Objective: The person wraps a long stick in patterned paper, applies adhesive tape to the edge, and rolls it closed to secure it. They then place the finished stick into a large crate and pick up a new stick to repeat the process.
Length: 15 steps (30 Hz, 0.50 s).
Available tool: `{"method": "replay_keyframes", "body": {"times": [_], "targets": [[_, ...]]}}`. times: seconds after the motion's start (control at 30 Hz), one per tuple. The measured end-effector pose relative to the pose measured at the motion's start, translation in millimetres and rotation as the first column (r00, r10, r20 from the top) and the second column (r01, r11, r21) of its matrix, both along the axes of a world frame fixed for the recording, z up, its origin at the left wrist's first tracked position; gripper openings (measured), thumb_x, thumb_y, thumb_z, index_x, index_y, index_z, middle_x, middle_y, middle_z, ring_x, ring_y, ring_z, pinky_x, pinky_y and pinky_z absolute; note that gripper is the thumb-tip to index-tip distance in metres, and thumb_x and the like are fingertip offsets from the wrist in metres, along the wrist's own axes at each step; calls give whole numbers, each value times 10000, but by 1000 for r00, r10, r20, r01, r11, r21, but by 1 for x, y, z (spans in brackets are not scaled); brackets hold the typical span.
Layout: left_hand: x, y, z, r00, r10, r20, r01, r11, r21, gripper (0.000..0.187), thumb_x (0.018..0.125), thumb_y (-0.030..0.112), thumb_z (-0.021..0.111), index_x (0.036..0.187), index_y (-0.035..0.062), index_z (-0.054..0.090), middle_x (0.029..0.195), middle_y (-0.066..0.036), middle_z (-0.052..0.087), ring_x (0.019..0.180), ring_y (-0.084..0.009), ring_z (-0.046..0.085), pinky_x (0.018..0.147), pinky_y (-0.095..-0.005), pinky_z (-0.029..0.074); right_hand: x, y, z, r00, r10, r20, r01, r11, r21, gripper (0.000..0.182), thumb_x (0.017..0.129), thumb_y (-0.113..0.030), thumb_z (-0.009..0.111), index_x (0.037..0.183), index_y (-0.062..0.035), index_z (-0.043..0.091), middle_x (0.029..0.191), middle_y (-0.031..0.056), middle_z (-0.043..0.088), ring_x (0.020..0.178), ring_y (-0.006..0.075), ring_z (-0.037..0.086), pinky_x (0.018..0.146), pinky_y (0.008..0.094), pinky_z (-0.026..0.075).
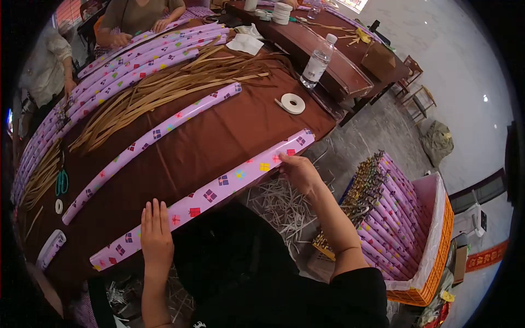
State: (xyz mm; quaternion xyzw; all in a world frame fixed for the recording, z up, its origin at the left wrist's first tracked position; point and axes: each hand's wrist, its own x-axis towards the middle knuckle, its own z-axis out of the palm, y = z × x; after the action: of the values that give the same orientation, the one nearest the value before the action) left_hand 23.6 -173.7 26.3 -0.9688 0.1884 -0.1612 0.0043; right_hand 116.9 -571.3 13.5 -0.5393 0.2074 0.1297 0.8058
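Note:
A lilac roll of gift-printed wrapping paper point(240, 174) lies slantwise along the near edge of the brown-covered table point(219, 126). My left hand point(157, 236) rests flat on its left part, fingers stretched out. Near the roll's right end, my right hand point(299, 172) grips it with the thumb on top; the other fingers are partly hidden underneath. Beyond it lies a second, thinner-looking roll point(158, 133). To the left are a short rolled piece point(52, 249), green-handled scissors point(62, 182) and a small white tape roll point(58, 206).
Brown paper strips point(164, 86) and more lilac rolls point(128, 71) spread across the far side. A larger tape roll point(292, 104) and a water bottle point(318, 63) stand right. An orange crate point(437, 257) holds many rolls. Two people point(139, 19) sit opposite. Shredded paper point(279, 210) covers the floor.

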Motion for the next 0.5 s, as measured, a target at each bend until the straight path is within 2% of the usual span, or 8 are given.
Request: {"method": "replay_keyframes", "body": {"times": [0.13, 0.27, 0.3, 0.33, 0.4, 0.43, 0.47, 0.5], "targets": [[1, 4, -2, 1000, -2, -30, 1, 1000, -26, 565, 801, -122, 454, 1364, -88, 449, 1402, -273, 465, 1329, -404, 440, 1128, -485, 351, 2, -6, 0, 991, 113, 66, -112, 993, -22, 207, 915, -276, 681, 955, -73, 697, 859, -11, 672, 750, 109, 576, 681, 265, 451], [3, 4, -1, 998, -6, -60, 3, 999, -46, 597, 777, -131, 450, 1372, -88, 442, 1407, -275, 460, 1332, -409, 433, 1134, -491, 338, -8, -9, 5, 985, 147, -87, -120, 960, 253, 223, 967, -306, 583, 990, -108, 683, 931, -17, 696, 829, 118, 594, 724, 273, 463], [3, 4, 0, 998, -13, -56, 10, 999, -50, 597, 777, -131, 450, 1372, -88, 442, 1407, -275, 460, 1332, -409, 433, 1134, -491, 338, -14, -9, 7, 987, 145, -70, -113, 933, 342, 210, 972, -295, 577, 1022, -116, 674, 1036, 10, 700, 849, 133, 605, 751, 280, 468], [2, 4, 0, 997, -12, -70, 8, 999, -50, 605, 771, -132, 451, 1374, -89, 441, 1407, -274, 460, 1332, -411, 433, 1134, -492, 338, -20, -9, 10, 988, 139, -67, -108, 935, 337, 210, 972, -295, 577, 1022, -116, 674, 1036, 10, 700, 849, 133, 605, 751, 280, 468], [3, 5, 4, 996, -15, -83, 11, 999, -51, 612, 764, -134, 452, 1375, -89, 440, 1408, -274, 460, 1331, -412, 432, 1133, -492, 339, -30, -7, 15, 991, 97, -91, -54, 918, 394, 256, 953, -285, 610, 1118, -92, 640, 1097, 22, 673, 857, 154, 604, 776, 296, 472], [4, 5, 7, 994, -18, -104, 12, 998, -59, 617, 761, -136, 454, 1376, -91, 438, 1409, -273, 459, 1330, -414, 433, 1132, -493, 341, -35, -8, 17, 992, 47, -119, -6, 947, 321, 294, 959, -305, 612, 1153, -84, 618, 1124, 36, 655, 864, 160, 605, 776, 303, 484], [5, 5, 7, 992, -21, -124, 13, 998, -67, 621, 757, -137, 457, 1377, -93, 436, 1409, -272, 459, 1329, -416, 434, 1132, -494, 343, -35, -13, 16, 992, 42, -117, -2, 948, 319, 294, 959, -305, 612, 1153, -84, 618, 1124, 36, 655, 864, 160, 605, 776, 303, 484], [5, 6, 6, 992, -26, -120, 18, 997, -69, 621, 757, -137, 457, 1377, -93, 436, 1409, -272, 459, 1329, -416, 434, 1132, -494, 343, -33, -21, 10, 997, -31, -74, 46, 976, 212, 305, 960, -325, 614, 1148, -84, 617, 1100, 34, 657, 868, 155, 603, 757, 299, 486]]}}
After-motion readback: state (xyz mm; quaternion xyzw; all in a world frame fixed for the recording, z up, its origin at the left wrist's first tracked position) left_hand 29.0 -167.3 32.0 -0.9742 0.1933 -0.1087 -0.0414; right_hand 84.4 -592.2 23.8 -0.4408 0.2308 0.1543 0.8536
